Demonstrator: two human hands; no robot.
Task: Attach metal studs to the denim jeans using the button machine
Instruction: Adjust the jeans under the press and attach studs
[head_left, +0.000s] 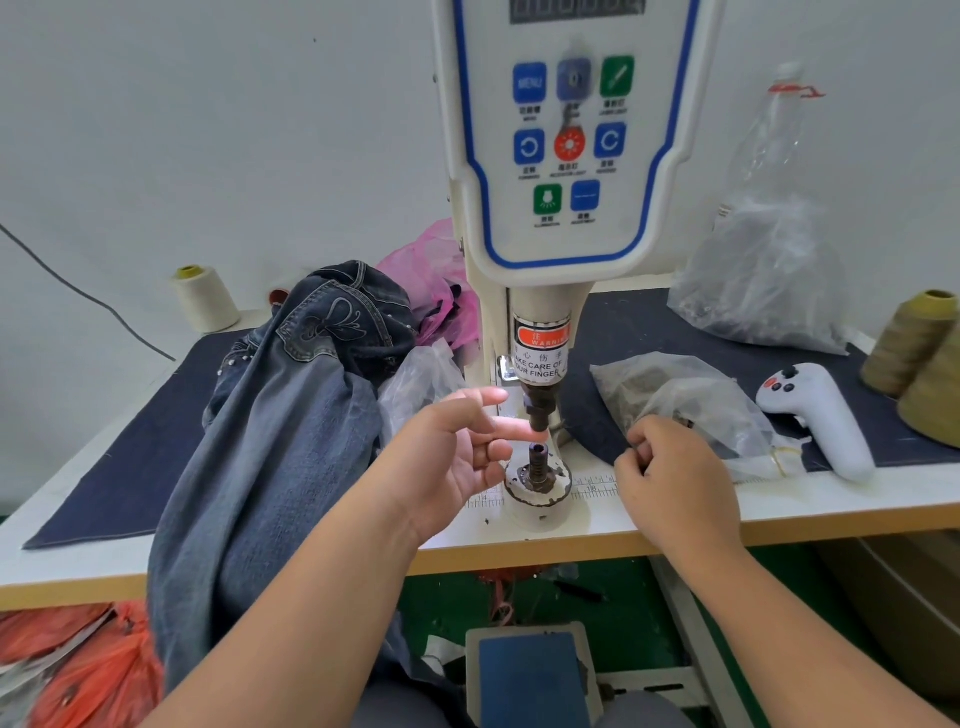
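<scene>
The denim jeans (291, 415) lie heaped on the left of the table and hang over its front edge. The white button machine (566, 156) stands in the middle, its upper punch (538, 410) above the lower die (538, 460). My left hand (452, 452) is just left of the die, palm turned right and fingers loosely extended, with one fingertip beside the punch. My right hand (675, 483) hovers right of the die with its fingers curled, next to a clear bag of studs (691, 400). I see no stud in either hand.
A bigger plastic bag (763, 280) and a bottle (774, 135) stand back right. A white handheld controller (815, 415) and thread cones (914, 343) lie at the right; another cone (205, 299) sits back left. A foot pedal (530, 675) is under the table.
</scene>
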